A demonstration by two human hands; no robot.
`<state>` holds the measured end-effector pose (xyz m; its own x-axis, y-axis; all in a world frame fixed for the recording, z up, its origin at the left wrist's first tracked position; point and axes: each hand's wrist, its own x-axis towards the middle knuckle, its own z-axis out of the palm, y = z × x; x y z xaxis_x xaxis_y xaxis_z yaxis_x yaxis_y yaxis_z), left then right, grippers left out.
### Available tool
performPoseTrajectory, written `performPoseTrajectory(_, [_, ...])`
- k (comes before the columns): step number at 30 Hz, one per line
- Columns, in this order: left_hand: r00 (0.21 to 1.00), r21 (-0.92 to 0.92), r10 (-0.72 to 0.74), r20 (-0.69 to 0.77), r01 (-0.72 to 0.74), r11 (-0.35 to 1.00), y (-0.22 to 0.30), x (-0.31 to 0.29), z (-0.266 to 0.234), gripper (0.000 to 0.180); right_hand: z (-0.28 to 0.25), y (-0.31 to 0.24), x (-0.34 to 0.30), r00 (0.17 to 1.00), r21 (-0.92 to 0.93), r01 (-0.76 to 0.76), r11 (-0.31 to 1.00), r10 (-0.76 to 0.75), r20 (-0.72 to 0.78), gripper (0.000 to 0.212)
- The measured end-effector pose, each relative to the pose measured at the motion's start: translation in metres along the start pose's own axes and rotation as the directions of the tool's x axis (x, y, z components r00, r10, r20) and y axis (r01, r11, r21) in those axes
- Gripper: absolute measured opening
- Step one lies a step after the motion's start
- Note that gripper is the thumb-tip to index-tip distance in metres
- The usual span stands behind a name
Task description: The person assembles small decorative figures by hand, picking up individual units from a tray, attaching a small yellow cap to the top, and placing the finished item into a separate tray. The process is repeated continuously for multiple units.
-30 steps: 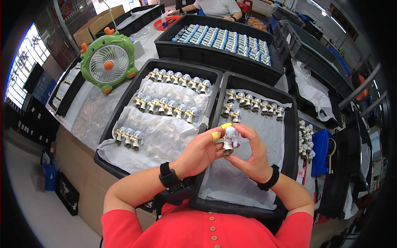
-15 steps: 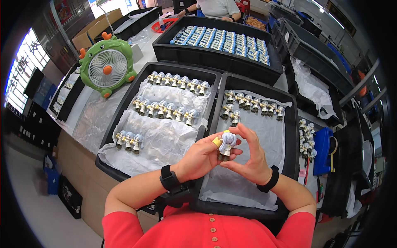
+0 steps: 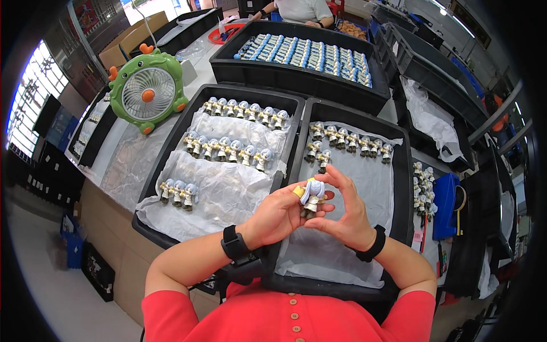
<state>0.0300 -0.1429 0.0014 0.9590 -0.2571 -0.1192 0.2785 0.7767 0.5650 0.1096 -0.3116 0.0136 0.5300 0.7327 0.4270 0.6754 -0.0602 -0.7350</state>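
My left hand [image 3: 274,214] is closed round a small doll figurine [image 3: 312,196] with pale lilac-blue hair, a white outfit and dark feet. Yellow covers show on the fingertips near its head. My right hand [image 3: 350,219] curves round the same figurine, forefinger by the head and thumb by the feet; both tips seem to touch it. Below the hands is a black tray [image 3: 405,199] lined with white paper, with a row of similar figurines [image 3: 352,142] at its far end. Another paper-lined black tray [image 3: 149,229] on the left holds several figurines [image 3: 235,149] in three rows.
A deep black tray [image 3: 296,77] full of blue-and-white figurine parts stands behind. A green animal-shaped fan [image 3: 148,94] sits at the left. More figurines [image 3: 423,191] and a blue container [image 3: 445,206] lie at the right. Across the table is another person [image 3: 302,11].
The held figurine has turned and tilted slightly between my fingers. Both my hands stay in nearly the same place.
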Motion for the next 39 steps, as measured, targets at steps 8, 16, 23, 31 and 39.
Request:
performPoseTrajectory(8, [1.000,0.011,0.003,-0.015,-0.003,1.000,0.0014,-0.0010,0.0015,0.044,0.0002,-0.0001,0.0010,0.999,0.025,-0.040,0.999,0.040,-0.001,0.092])
performPoseTrajectory(16, [1.000,0.013,0.007,-0.001,-0.007,1.000,0.0006,-0.0002,-0.0004,0.042,0.0004,0.0041,0.0004,0.998,0.056,-0.064,0.996,0.064,0.008,0.088])
performPoseTrajectory(23, [0.999,0.018,0.002,-0.035,-0.001,1.000,0.0000,-0.0007,-0.0014,0.043,-0.0011,0.0095,0.0001,0.997,0.051,-0.074,0.996,0.072,0.030,0.080])
performPoseTrajectory(31, [1.000,-0.014,-0.012,-0.015,0.012,1.000,-0.0010,-0.0003,-0.0039,0.041,-0.0013,0.0058,0.0019,0.997,0.049,-0.064,0.997,0.062,0.038,0.078])
performPoseTrajectory(39, [1.000,0.020,-0.014,-0.010,0.014,1.000,-0.0013,-0.0006,-0.0029,0.045,-0.0023,0.0040,0.0023,0.998,0.069,-0.052,0.996,0.050,0.042,0.077])
